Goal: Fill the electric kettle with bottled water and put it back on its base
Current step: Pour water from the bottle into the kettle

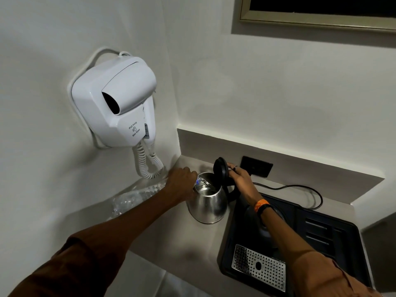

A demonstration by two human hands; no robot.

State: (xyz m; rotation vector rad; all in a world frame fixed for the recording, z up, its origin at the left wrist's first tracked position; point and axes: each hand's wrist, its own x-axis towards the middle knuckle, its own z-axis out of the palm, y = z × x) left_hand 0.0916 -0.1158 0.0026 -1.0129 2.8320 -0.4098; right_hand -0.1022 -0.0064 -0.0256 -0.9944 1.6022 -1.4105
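A steel electric kettle (209,203) stands on the grey counter, left of a black tray. Its black lid (220,170) is tipped up. My right hand (241,175) rests on the lid and the black handle behind it. My left hand (182,179) grips a clear plastic water bottle (137,197) near its neck. The bottle lies tilted, with its mouth over the kettle's opening, and water shows inside the kettle. The round kettle base (271,229) sits on the tray, partly hidden under my right forearm.
The black tray (327,239) has a perforated metal drip grate (257,266) at its front. A black cord (300,189) runs to a dark wall socket (257,167). A white wall-hung hair dryer (115,103) with a coiled cable hangs on the left wall.
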